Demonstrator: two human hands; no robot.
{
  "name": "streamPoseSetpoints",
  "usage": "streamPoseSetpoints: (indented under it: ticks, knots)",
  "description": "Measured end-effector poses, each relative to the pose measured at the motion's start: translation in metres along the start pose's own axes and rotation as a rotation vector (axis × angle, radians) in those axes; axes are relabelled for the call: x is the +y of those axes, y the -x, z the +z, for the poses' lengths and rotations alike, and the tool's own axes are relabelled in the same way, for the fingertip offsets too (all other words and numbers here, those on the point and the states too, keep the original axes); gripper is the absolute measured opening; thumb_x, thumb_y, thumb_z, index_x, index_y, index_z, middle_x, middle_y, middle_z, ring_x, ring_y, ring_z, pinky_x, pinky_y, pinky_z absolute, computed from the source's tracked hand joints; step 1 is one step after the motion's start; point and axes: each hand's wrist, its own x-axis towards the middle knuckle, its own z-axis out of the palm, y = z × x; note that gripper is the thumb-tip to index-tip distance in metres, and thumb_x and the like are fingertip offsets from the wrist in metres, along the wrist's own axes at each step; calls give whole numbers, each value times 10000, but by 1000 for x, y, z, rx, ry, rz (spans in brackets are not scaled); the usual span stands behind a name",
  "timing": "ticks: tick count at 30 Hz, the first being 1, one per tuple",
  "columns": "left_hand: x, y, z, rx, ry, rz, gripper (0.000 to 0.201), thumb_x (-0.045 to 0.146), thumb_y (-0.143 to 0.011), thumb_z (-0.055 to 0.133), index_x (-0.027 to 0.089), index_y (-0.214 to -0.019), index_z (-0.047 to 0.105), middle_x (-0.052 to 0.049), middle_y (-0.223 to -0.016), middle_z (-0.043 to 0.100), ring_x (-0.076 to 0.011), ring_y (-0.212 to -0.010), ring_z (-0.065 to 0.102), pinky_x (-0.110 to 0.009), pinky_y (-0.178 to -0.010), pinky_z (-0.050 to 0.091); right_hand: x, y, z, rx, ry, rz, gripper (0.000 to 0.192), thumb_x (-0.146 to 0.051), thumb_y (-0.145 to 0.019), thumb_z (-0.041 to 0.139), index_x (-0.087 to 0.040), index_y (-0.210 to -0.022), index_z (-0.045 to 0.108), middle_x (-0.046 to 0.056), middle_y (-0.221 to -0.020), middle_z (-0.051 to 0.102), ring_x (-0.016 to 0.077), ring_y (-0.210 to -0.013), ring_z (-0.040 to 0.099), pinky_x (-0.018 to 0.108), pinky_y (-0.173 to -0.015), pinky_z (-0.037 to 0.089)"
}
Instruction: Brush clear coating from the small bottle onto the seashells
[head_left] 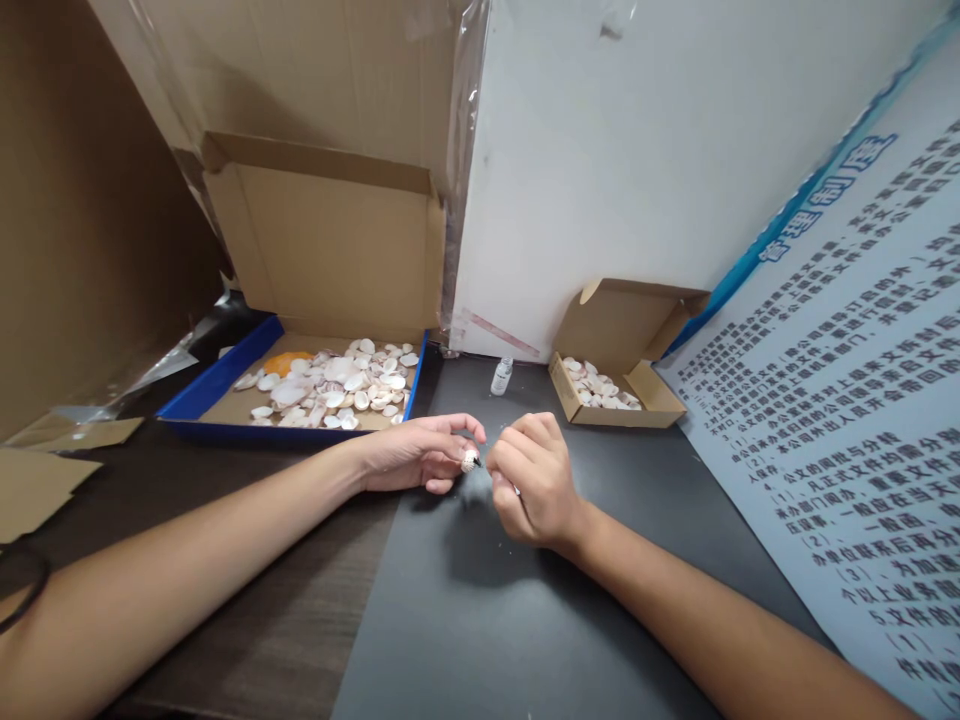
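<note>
My left hand (420,452) pinches a small pale shell (469,461) between thumb and fingertips just above the dark mat (480,600). My right hand (531,478) is curled shut around a thin tool, most of it hidden; its tip meets the shell. Both hands sit close together at the middle of the mat. A small clear bottle (502,376) stands upright behind them.
A blue-edged cardboard box (225,375) at the back left holds several pale shells (337,385) and one orange piece. A small open carton (660,400) at the back right holds more shells. Cardboard walls stand behind, a printed board (847,420) leans at the right, and cardboard scraps (37,480) lie at the left.
</note>
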Motion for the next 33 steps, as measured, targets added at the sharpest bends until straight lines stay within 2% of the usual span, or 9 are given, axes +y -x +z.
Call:
streamPoseSetpoints:
  ticks: [7,16,21,33]
  knots:
    - [-1,-1,-1,-35,-6,-3,230,156,-796,687,206,-975,552,70,-664,391,-52,-520,249,-194,-490,287,0,0,0,8,-7,3,136,-140,-774,399,-199,-660,443,8,-600,470,170,-640,389,357,-666,306]
    - [-2,-1,0,-65,-56,19,228,168,-816,652,204,-998,520,49,-756,459,-57,-547,353,-212,-517,334,2,0,-1,2,-10,4,143,-145,-776,401,-198,-657,459,13,-609,480,173,-635,395,357,-664,303]
    - [-3,-2,0,-73,-103,27,291,169,-789,680,214,-1014,500,47,-799,485,-53,-549,381,-221,-534,347,2,0,0,4,-3,34,141,-140,-776,406,-200,-657,453,12,-601,478,176,-642,394,363,-677,301]
    - [-2,-1,-1,-101,-127,38,306,180,-805,674,210,-1033,472,44,-803,485,-51,-534,341,-222,-532,347,1,1,0,-21,-20,44,162,-146,-792,407,-194,-655,477,14,-615,488,178,-654,409,360,-681,309]
